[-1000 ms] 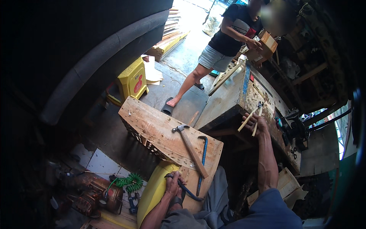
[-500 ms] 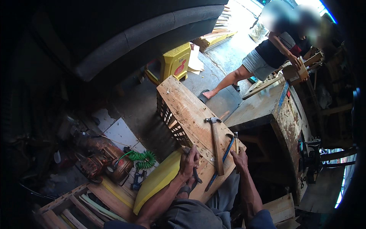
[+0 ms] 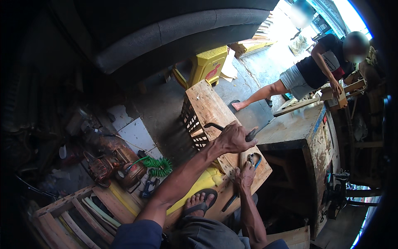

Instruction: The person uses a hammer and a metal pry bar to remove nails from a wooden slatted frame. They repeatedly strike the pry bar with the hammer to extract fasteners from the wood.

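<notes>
The person sits low with a wooden crate [image 3: 207, 110] tipped across the lap, its broad plank side facing up and its long axis running from the knees away toward the yellow plastic stool [image 3: 209, 66] on the concrete. The left hand [image 3: 233, 139] is clenched around the handle of a hammer [image 3: 215, 125], raised just above the plank; the handle runs crosswise over the crate, with the dark head out to the left of the fist and the butt end poking out on the right. The right hand [image 3: 245, 176] rests nearer the body, fingers pinched down onto the near end of the plank, right beside a blue-handled pair of pincers [image 3: 253, 159] that lies on the wood; whether something small is held under those fingertips, I cannot tell. So the hammer sits just beyond and above the right hand, and the left hand is the one on the tool. A sandalled foot [image 3: 199, 203] props against a yellow seat beneath the crate. To the left on the floor lie a green coiled hose [image 3: 159, 165], rusty machine parts and a slatted wooden frame [image 3: 70, 216]. To the right stands a worn workbench [image 3: 298, 128], close against the crate, and beyond it another person [image 3: 319, 70] bends over pieces of timber.
</notes>
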Tool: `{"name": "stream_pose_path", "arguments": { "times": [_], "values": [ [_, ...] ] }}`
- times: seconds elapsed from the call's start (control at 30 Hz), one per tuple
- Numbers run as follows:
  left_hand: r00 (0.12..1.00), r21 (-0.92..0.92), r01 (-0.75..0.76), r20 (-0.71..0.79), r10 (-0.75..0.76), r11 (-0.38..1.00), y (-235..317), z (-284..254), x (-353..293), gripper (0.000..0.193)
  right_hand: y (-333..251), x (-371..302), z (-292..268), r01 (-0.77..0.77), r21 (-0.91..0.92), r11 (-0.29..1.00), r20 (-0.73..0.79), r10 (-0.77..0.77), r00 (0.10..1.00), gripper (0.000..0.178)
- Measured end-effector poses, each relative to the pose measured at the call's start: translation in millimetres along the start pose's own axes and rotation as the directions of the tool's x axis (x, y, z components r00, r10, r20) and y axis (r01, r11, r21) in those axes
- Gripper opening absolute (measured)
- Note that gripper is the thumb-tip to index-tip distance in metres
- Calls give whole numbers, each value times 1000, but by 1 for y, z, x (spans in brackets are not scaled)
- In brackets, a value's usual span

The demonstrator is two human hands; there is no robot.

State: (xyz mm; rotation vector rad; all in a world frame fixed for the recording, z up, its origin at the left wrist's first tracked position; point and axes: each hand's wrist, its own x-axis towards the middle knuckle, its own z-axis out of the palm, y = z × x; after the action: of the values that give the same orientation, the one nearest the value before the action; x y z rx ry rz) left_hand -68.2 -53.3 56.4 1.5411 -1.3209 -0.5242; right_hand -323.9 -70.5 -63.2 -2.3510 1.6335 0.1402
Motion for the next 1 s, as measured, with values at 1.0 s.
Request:
{"name": "stream_pose_path", "arguments": {
  "times": [1.0],
  "values": [
    [964,-222,-31,-265,-30,975,-36,11,-5,53,-38,-42,-116,57,873,484,-90,45,995,26]
  ]
}}
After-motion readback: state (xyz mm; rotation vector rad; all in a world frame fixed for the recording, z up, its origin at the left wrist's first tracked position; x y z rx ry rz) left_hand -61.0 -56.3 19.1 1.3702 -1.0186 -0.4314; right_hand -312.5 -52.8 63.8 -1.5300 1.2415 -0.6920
